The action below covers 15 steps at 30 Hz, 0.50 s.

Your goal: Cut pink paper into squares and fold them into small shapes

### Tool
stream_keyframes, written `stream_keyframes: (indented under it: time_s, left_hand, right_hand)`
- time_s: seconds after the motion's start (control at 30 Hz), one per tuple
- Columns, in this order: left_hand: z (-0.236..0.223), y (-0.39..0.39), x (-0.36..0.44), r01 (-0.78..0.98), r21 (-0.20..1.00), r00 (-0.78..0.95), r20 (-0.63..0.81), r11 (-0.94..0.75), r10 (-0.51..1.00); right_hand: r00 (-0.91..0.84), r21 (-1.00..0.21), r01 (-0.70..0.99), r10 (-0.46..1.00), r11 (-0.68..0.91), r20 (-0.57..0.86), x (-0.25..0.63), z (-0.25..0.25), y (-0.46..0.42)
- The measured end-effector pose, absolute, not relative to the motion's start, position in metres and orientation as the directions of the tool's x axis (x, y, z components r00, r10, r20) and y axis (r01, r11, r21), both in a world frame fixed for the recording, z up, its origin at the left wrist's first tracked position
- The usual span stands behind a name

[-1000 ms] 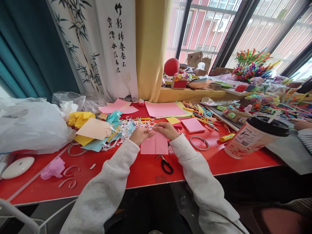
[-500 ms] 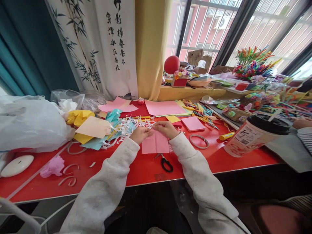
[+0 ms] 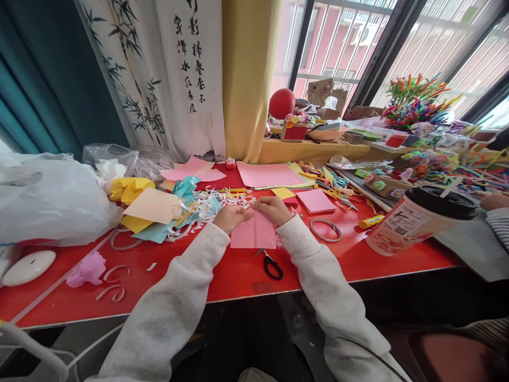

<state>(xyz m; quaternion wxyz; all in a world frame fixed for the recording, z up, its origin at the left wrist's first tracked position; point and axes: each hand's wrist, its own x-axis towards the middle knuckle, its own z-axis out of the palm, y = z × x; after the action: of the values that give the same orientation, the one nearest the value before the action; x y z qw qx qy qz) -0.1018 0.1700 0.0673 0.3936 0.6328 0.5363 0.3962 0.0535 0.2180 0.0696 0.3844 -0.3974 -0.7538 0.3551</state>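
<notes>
A square of pink paper with a crease down its middle is held over the red table in front of me. My left hand pinches its top left part, and my right hand grips the top edge from the right; the fingertips nearly meet. Just below the paper lies a pair of scissors with black handles, its blades partly hidden under the sheet. To the right of my right hand rest a stack of pink square paper and a grey ring.
Paper shreds and coloured sheets lie left, beside a white plastic bag. A lidded cup stands right, near a yellow glue stick. Another person's hand shows at the far right. Larger pink sheets lie behind.
Almost nothing differs. Both hands keep hold of the pink paper at its top edge, with only a slight shift of the fingers and the view.
</notes>
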Motion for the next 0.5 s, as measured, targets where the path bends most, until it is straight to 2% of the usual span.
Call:
stream_keyframes:
  time_s: [0.3,0.5]
  left_hand:
    - [0.0649,0.1703,-0.1052,0.512,0.848,0.085,0.109,-0.137,0.990]
    - [0.0682,0.1703,-0.1050,0.499,0.845,0.182,0.114,-0.192,0.977]
  right_hand:
    - [-0.355,-0.846,0.325,0.883,0.423,0.305,0.0544,0.0710,0.2192]
    - [-0.352,-0.850,0.310,0.882,0.426,0.314,0.0569,0.0698,0.2240]
